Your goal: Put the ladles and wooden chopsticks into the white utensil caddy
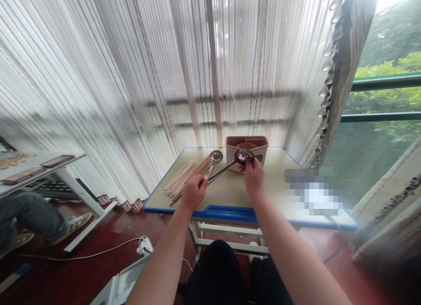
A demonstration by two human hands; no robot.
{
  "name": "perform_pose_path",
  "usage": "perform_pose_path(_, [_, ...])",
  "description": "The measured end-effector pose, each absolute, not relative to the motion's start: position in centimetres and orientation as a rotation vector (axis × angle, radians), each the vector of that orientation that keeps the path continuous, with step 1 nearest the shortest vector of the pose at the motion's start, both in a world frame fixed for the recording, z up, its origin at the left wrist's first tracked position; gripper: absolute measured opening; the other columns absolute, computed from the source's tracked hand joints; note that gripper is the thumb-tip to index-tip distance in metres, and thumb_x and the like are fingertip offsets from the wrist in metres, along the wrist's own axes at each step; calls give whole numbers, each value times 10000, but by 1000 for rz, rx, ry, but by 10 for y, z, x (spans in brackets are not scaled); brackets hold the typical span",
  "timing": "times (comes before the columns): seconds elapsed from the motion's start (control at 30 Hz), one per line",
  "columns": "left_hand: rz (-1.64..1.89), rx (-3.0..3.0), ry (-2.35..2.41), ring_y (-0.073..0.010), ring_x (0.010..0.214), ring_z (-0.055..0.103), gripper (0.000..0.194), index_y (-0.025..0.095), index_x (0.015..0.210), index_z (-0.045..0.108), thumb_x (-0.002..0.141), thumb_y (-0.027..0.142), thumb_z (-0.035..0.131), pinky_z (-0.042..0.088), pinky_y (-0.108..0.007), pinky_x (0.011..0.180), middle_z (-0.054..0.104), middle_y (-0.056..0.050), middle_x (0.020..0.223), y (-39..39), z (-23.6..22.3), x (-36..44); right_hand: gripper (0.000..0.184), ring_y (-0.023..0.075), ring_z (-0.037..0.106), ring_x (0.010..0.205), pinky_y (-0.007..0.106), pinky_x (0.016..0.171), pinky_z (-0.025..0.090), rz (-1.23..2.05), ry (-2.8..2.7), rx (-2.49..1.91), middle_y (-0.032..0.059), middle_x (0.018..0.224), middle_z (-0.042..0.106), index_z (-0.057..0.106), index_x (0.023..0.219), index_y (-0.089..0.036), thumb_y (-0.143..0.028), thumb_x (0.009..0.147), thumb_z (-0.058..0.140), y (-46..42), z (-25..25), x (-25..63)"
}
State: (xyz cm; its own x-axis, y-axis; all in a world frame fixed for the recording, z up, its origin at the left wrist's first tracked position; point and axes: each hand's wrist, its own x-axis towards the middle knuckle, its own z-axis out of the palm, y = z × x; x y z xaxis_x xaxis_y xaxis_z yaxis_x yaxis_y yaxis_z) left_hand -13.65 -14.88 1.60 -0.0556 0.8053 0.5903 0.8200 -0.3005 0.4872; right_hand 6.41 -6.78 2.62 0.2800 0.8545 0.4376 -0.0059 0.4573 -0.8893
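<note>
A metal ladle (244,156) is held between my two hands above the table. My left hand (194,191) is closed round its handle, and my right hand (254,173) grips the bowl end. Beneath and left of the ladle, a slotted spoon (216,156) with a perforated round head lies on the table. Bundles of chopsticks (180,177), some pale and some brown, lie beside my left hand. Just behind my right hand stands a utensil holder (232,142) with a brown inside and several compartments; the ladle and hand cover part of its front.
The cream table (226,193) has a blue edge. Striped curtains (164,77) hang behind it, with a window at the right. A blurred patch covers something at the table's right. Leftward are another table (62,169), a person's leg (29,213) and a power strip (144,246) on the floor.
</note>
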Motion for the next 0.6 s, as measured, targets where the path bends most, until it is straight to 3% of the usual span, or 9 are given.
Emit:
perform_pose_path(0.1, [-1309, -2194, -1865, -136, 644, 515, 199, 175, 724, 539, 836, 315, 451, 390, -247, 614, 561, -8, 671, -150, 17, -136, 378, 165, 569, 505, 279, 497, 437, 739, -1106, -909, 25, 634, 624, 577, 890, -215, -555, 805, 433, -65, 25, 63])
perform_pose_path(0.23, [-1311, -2275, -1899, -129, 650, 526, 90, 164, 791, 572, 769, 228, 513, 415, -246, 621, 579, -9, 706, -150, 16, -133, 343, 161, 598, 557, 277, 514, 467, 798, -1028, -846, 40, 751, 650, 573, 854, -212, -535, 772, 490, -60, 24, 64])
perform_pose_path(0.6, [-1488, -2345, -1832, -116, 626, 544, 175, 166, 842, 643, 791, 304, 548, 441, -228, 583, 613, -20, 723, -145, 10, -130, 342, 158, 616, 562, 305, 574, 518, 864, -887, -733, 28, 692, 627, 572, 799, -183, -519, 737, 561, -55, 26, 74])
